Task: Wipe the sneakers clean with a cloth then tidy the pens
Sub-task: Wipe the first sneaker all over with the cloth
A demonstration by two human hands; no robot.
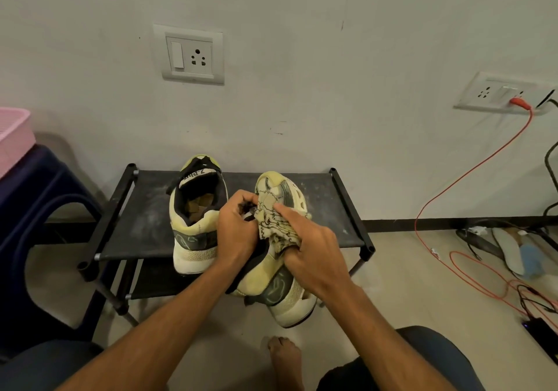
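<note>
Holding the sneaker (282, 288) over the shoe rack's (142, 209) front edge with the left hand (238, 230) - fingers are curling into its collar - while the right hand (314, 251) is gripping a bunched cloth (271, 224) and pressing it on the upper, index finger straight. The other sneaker (193, 221) is sitting on the rack just beside it.

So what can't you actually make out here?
Head view only:
- Held sneaker: its middle is hidden by the cloth, left hand and right hand.
- Which dark part of it the left hand's fingers pinch: too small to tell.
- Pink basket: cut off by the left edge, contents unseen.
- Pens: none in view.
- Floor clutter at right: blurred.
</note>
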